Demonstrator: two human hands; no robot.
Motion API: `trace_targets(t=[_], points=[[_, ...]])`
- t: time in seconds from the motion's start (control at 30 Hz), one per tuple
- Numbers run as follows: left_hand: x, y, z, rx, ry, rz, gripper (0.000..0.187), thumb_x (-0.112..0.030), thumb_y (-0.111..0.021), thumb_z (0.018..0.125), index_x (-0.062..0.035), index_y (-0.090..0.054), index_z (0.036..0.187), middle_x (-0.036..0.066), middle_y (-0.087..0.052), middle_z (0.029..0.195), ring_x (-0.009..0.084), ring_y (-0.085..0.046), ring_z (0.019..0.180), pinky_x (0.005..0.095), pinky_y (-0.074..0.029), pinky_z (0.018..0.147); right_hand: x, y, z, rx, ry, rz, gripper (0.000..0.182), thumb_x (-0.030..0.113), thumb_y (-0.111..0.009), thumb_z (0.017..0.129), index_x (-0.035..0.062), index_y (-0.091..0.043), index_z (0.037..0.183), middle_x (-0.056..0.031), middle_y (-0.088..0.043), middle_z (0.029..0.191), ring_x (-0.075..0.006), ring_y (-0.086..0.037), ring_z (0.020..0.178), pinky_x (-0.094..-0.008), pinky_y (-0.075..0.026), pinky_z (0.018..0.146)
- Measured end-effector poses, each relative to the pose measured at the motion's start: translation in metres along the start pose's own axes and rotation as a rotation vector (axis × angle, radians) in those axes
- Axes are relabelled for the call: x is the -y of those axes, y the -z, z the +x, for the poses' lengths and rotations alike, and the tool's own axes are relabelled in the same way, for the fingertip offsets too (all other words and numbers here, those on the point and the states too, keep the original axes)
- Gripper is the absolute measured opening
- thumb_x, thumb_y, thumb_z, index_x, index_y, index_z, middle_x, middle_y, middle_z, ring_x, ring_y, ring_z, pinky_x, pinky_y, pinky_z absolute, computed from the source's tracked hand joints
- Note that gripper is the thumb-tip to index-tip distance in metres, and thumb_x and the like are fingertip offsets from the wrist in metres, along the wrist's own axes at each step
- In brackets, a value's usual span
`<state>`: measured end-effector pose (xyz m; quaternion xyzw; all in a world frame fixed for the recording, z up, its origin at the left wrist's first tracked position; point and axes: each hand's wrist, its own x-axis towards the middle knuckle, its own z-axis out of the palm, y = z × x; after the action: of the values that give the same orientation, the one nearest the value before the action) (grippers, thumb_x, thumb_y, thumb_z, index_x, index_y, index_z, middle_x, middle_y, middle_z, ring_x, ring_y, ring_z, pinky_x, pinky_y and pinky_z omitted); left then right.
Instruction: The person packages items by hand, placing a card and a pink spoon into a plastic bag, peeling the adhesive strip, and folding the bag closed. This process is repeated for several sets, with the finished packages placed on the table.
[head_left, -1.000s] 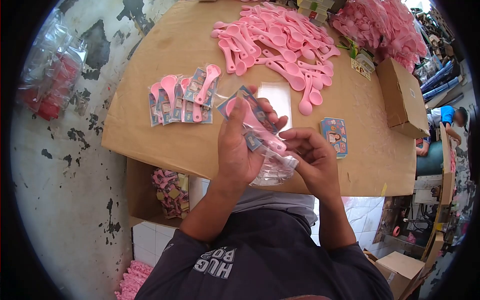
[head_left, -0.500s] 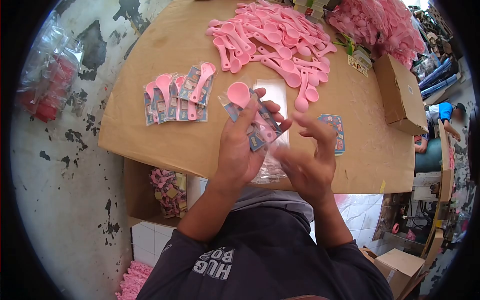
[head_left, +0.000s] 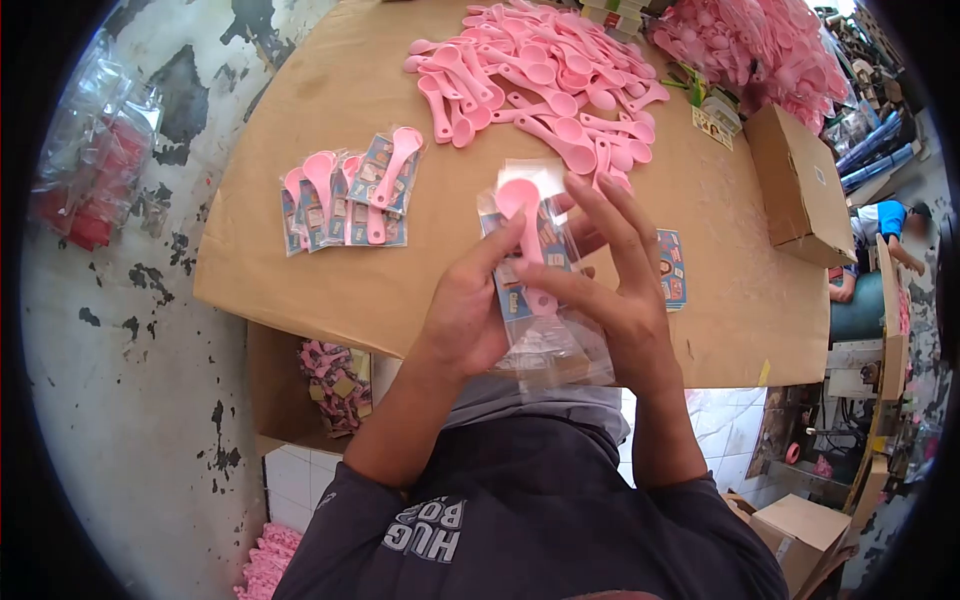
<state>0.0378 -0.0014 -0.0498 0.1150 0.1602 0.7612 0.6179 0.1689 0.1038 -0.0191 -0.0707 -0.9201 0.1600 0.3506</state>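
Note:
Just above the table's front edge, my left hand [head_left: 465, 315] grips a clear plastic packet [head_left: 572, 350] holding a pink measuring spoon [head_left: 533, 240] and a printed blue card [head_left: 513, 302]. The thumb presses on the spoon's front and fingers show behind the packet. The spoon's bowl points away from me, while the loose end of the bag hangs toward me. My right hand [head_left: 632, 300] is open at the packet's right side, fingers stretched and apart, its thumb against the spoon's handle. Several packed spoons [head_left: 378, 190] lie overlapping to the left.
Loose pink spoons [head_left: 545, 75] are heaped at the back of the brown-covered table [head_left: 270, 270]. A stack of printed cards [head_left: 672, 268] lies to the right, near a cardboard box [head_left: 800, 185]. Clear bags [head_left: 535, 175] lie behind the packet. Another person [head_left: 885, 225] is at far right.
The packet has turned more upright and shifted slightly right, and its loose bag end now hangs out below. My right hand has come in against it.

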Motion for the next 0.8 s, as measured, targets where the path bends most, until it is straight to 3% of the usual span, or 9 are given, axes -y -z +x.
trace_targets(t=[0.13,0.17,0.23,0.27,0.33,0.37,0.43,0.63,0.8], points=[[0.0,0.01,0.001,0.14,-0.021,-0.135,0.059,-0.037,-0.041,0.11,0.0,-0.032,0.155,0.024,-0.052,0.147,0.0352,-0.057,0.13,0.0483,-0.047,0.111,-0.008,0.006,0.002,-0.088,0.046,0.184,0.034,0.012,-0.079,0.076,0.0193,-0.08,0.109,-0.0126,-0.064,0.136,-0.0345,-0.053,0.135,-0.0456,-0.046,0.106],[0.0,0.0,0.0,-0.067,-0.079,0.129,0.062,-0.041,-0.043,0.109,0.0004,-0.034,0.154,0.025,-0.052,0.147,0.0351,-0.056,0.132,0.0485,-0.048,0.11,-0.009,0.009,0.001,-0.116,-0.044,0.395,0.029,0.009,-0.078,0.078,0.0135,-0.079,0.107,-0.0126,-0.067,0.131,-0.0328,-0.058,0.127,-0.0435,-0.048,0.103],[-0.005,-0.003,0.0,-0.079,-0.129,0.232,0.064,-0.043,-0.043,0.108,0.0005,-0.035,0.154,0.025,-0.051,0.147,0.0346,-0.055,0.133,0.0485,-0.047,0.11,-0.007,0.01,-0.001,-0.155,-0.141,0.605,0.025,0.007,-0.078,0.08,0.0076,-0.079,0.104,-0.0125,-0.07,0.125,-0.0312,-0.064,0.119,-0.0415,-0.05,0.099],[-0.008,-0.003,0.0,-0.09,-0.187,0.333,0.066,-0.046,-0.043,0.108,0.0007,-0.036,0.153,0.024,-0.051,0.148,0.0342,-0.054,0.134,0.0486,-0.047,0.11,-0.003,0.008,-0.002,-0.19,-0.268,0.712,0.034,0.005,-0.077,0.083,0.0044,-0.071,0.116,-0.0126,-0.072,0.118,-0.0261,-0.066,0.111,-0.0371,-0.05,0.095],[-0.012,-0.001,-0.004,-0.013,-0.196,0.273,0.053,-0.03,-0.049,0.108,0.0038,-0.041,0.149,0.022,-0.057,0.142,0.0268,-0.057,0.132,0.0415,-0.045,0.112,0.002,0.005,-0.003,-0.262,-0.519,0.925,0.054,0.002,-0.075,0.09,-0.002,-0.054,0.14,-0.0129,-0.074,0.105,-0.0157,-0.069,0.096,-0.0283,-0.051,0.087],[-0.013,-0.005,-0.008,0.016,-0.201,0.481,0.051,-0.025,-0.053,0.107,0.0032,-0.043,0.148,0.02,-0.06,0.139,0.0233,-0.059,0.128,0.0388,-0.048,0.108,-0.004,0.008,-0.005,-0.114,-0.524,0.915,0.072,0.004,-0.076,0.091,0.0,-0.037,0.152,-0.0117,-0.074,0.101,-0.0094,-0.067,0.091,-0.0231,-0.049,0.08],[-0.012,-0.007,-0.009,0.017,-0.215,0.73,0.047,-0.012,-0.064,0.101,0.0017,-0.05,0.144,0.015,-0.069,0.124,0.0144,-0.067,0.11,0.0309,-0.058,0.091,-0.006,0.003,-0.007,-0.07,-0.51,0.885,0.073,0.004,-0.076,0.091,0.0003,-0.036,0.152,-0.0101,-0.073,0.098,-0.0091,-0.066,0.086,-0.0229,-0.048,0.077],[-0.003,-0.007,-0.011,-0.087,-0.236,0.677,0.036,-0.013,-0.064,0.102,0.0018,-0.059,0.135,0.013,-0.074,0.107,0.0139,-0.072,0.091,0.0278,-0.062,0.073,-0.006,0.001,-0.012,0.027,-0.552,0.846,0.078,0.005,-0.08,0.088,0.0037,-0.035,0.153,-0.0031,-0.064,0.078,-0.0064,-0.059,0.07,-0.0221,-0.044,0.066],[-0.001,-0.009,-0.014,-0.106,-0.234,0.764,0.036,-0.013,-0.063,0.103,-0.001,-0.059,0.136,0.012,-0.076,0.103,0.0124,-0.072,0.088,0.0263,-0.06,0.073,-0.004,0.009,-0.016,0.047,-0.554,0.833,0.076,0.007,-0.081,0.088,0.0038,-0.038,0.151,-0.0018,-0.064,0.078,-0.0076,-0.061,0.069,-0.0218,-0.045,0.066]])
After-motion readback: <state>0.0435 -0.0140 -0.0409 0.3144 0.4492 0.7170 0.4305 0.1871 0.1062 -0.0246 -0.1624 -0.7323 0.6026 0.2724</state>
